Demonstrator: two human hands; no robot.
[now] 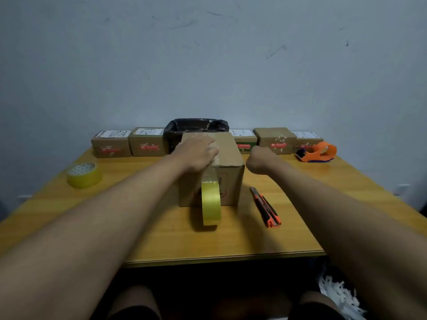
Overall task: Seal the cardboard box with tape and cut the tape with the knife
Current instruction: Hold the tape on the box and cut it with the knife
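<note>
A brown cardboard box [228, 167] stands in the middle of the wooden table [161, 234]. My left hand [196, 153] lies flat on the box's top, pressing a clear tape strip along the seam. The strip runs down the front face to a yellow tape roll [210, 203] that stands on edge against the box's front. My right hand [260, 161] hovers just right of the box with its fingers curled and nothing in it. An orange and black utility knife [265, 207] lies on the table to the right of the roll.
A second yellow tape roll [84, 174] lies at the left. Several small labelled boxes [111, 144] line the back edge, with a black-lined bin [196, 128] behind the main box. An orange tape dispenser [317, 153] sits at the back right. Shredded white paper [339, 296] lies on the floor.
</note>
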